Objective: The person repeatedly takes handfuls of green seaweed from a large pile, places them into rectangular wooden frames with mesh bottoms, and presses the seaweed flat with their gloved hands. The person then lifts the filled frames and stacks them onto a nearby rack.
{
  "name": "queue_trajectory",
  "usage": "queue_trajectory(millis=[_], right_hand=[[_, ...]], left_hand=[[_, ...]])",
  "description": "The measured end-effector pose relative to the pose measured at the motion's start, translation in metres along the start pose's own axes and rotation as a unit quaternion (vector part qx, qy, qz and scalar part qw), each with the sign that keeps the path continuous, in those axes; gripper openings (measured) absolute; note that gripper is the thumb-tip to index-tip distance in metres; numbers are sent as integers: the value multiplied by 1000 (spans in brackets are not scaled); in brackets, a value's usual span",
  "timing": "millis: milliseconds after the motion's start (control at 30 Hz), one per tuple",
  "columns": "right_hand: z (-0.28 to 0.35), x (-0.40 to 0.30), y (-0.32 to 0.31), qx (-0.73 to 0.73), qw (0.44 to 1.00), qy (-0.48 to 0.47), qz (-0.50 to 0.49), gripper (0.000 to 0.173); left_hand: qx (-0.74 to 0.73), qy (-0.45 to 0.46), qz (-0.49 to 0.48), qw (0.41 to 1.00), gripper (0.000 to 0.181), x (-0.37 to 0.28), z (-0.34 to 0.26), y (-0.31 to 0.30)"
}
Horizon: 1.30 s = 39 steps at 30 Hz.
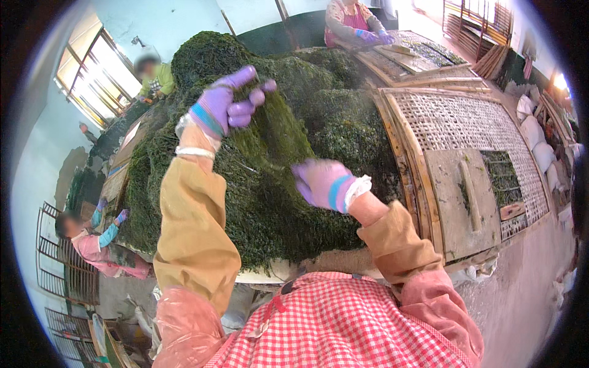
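A hank of stringy green seaweed (280,126) is stretched between my two gloved hands, above a large dark green seaweed heap (276,230). My left hand (228,103), in a purple glove, grips its upper end with bent fingers. At the lower right end my right hand (324,184), also in a purple glove, is closed around the strands. That hand is slightly blurred, and its fingertips are partly hidden by the seaweed.
Right of the heap, stacked wood-framed woven mats (451,115) carry a board with a wooden handle (469,195) and a rectangular opening showing seaweed (501,172). Co-workers stand at the back (352,23), far left (158,78) and left (106,244). White sacks (536,133) lie at far right.
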State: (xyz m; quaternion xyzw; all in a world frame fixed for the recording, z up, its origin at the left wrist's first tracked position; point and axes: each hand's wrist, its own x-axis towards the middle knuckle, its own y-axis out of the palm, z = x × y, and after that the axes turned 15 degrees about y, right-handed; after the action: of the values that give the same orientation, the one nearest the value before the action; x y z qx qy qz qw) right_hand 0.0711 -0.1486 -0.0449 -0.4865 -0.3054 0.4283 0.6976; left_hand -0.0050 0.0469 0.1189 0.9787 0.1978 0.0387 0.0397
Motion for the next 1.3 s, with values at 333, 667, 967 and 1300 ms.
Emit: queue_trajectory(millis=[333,667,967,1300], right_hand=[[0,28,70,-126,990,55,-7,53],[-73,-35,194,-58,949,218,222,46],[70,-11,-119,3,910,-77,-407,50],[3,-7,49,2,994,99,-56,53]], left_hand=[[-56,-12,26,998,51,-21,44,23],[-113,290,140,940,36,-4,-113,39],[18,147,108,983,29,-34,-109,61],[-16,247,90,965,27,-18,-204,49]])
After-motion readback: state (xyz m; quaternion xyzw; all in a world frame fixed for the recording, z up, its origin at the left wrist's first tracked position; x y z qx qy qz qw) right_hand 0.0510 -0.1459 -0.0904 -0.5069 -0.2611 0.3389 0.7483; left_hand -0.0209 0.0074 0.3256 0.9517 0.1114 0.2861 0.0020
